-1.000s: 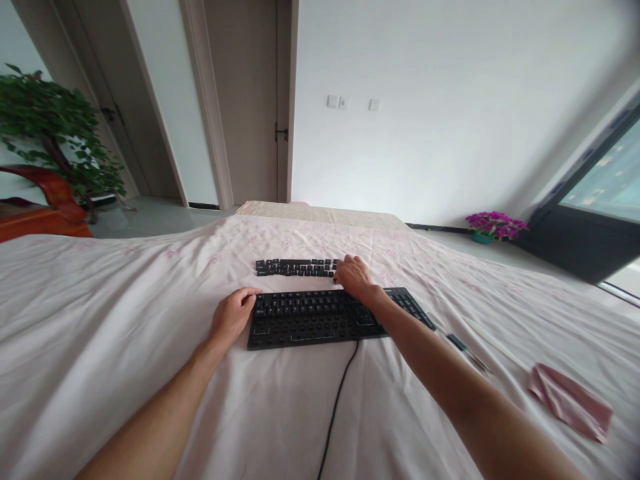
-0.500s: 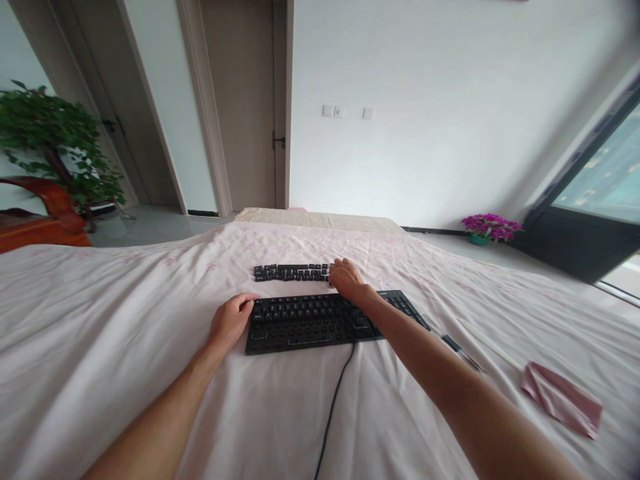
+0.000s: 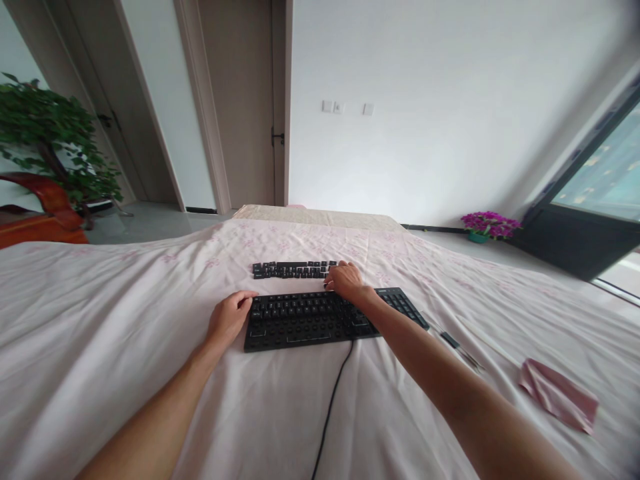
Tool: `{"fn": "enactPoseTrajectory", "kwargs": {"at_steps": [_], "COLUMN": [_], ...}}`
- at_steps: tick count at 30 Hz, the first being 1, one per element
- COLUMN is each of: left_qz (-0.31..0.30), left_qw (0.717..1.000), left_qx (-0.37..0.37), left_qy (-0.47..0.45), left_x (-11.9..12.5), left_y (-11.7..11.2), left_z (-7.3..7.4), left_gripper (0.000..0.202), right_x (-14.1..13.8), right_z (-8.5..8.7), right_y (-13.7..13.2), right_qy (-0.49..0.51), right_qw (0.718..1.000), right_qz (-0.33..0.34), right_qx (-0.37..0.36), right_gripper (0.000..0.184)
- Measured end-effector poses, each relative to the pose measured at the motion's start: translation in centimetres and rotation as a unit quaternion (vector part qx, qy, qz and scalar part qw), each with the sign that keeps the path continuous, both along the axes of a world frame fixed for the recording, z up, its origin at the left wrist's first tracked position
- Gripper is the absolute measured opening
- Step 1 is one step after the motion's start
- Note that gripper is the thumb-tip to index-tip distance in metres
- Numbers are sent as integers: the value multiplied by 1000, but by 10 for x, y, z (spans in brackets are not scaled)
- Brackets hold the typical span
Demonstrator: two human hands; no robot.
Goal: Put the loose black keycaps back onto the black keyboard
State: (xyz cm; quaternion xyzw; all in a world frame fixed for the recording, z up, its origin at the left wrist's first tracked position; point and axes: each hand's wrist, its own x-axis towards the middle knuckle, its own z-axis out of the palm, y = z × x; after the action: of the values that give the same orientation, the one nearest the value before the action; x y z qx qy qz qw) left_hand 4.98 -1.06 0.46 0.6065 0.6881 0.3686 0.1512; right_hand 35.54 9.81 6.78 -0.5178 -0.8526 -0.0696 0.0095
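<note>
A black keyboard (image 3: 295, 313) lies on the cloth, its lower rows bare of keycaps. My left hand (image 3: 231, 315) is closed at its upper left corner, with fingertips on the edge. Beyond the keyboard, loose black keycaps (image 3: 293, 270) are laid out in rows. My right hand (image 3: 346, 280) is at the right end of these rows, fingers pinched together and pointing left. A small dark keycap (image 3: 326, 286) shows at its fingertips. The right wrist and forearm pass over the keyboard's right part and hide some of its keys.
The keyboard's cable (image 3: 327, 417) runs toward me over the pale flowered cloth (image 3: 260, 407). To the right lie a thin tool with a dark grip (image 3: 450, 339) and metal prongs, and a folded pink cloth (image 3: 559, 396). A wall stands past the far edge.
My right hand has shifted slightly left and toward me, from the keycap rows toward the keyboard's top edge. My left hand stays at the corner. The view has tilted slightly.
</note>
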Motion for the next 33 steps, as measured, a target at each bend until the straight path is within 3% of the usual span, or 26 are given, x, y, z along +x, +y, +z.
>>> {"fn": "enactPoseTrajectory", "kwargs": {"at_steps": [21,27,33], "left_qz": [-2,1,0], "left_qw": [1000,1000,1000], "left_qx": [2,-10,-8], "left_qy": [-1,11,16], "left_x": [0,0,-1], "left_y": [0,-1,0], "left_z": [0,3,1], "left_gripper": [32,33,33], "right_x": [2,34,59], "right_z": [7,19,7], "right_y": [-11,-46,-91], "right_qy": [15,102,95], "right_qw": [1000,993,991], "right_qz": [23,26,32], "right_qx": [11,53,83], "right_gripper": [18,22,22]}}
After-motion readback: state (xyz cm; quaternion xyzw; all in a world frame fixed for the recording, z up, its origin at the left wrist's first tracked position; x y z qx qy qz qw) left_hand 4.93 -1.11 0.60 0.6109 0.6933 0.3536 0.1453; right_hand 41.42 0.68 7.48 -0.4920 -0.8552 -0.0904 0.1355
